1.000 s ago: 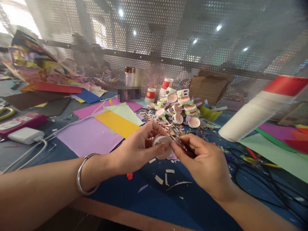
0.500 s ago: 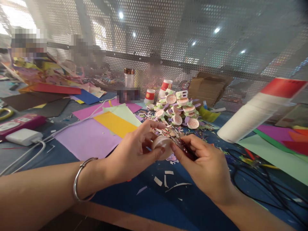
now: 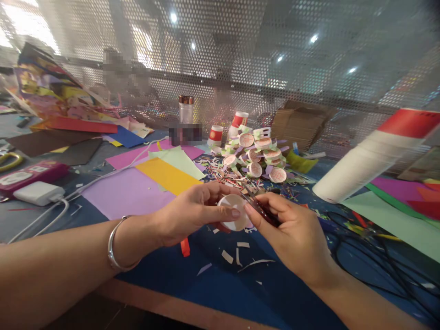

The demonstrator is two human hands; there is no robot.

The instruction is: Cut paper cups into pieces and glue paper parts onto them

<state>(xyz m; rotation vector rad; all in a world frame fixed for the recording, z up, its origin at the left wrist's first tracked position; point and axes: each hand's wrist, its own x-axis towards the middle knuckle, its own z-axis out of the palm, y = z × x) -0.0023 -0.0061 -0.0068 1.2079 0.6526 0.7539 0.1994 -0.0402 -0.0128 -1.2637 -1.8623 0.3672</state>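
My left hand [image 3: 209, 208] is closed on a cut-down paper cup base [image 3: 233, 224], a small white round piece. The thumb lies across its face and the fingers are behind it. Its round white face is turned toward me. My right hand [image 3: 285, 224] grips dark narrow scissors [image 3: 263, 210], whose tips point up and left beside the cup base's upper right rim. The handles are mostly hidden in my fingers. Beyond my hands, a heap of round white cup pieces [image 3: 255, 169] with green and purple strips lies among paper scraps [image 3: 225, 172].
A leaning stack of paper cups [image 3: 364, 160] stands at right, near black cables [image 3: 343, 256]. Purple paper [image 3: 127, 197], a power strip [image 3: 32, 178] and a white charger [image 3: 39, 192] lie at left. Behind are a bottle [image 3: 186, 112], cardboard [image 3: 299, 123] and a perforated panel [image 3: 213, 41].
My left hand has turned the cup base so its round face shows more, and the left thumb now lies flatter across it. A red strip has come into view below the left wrist.
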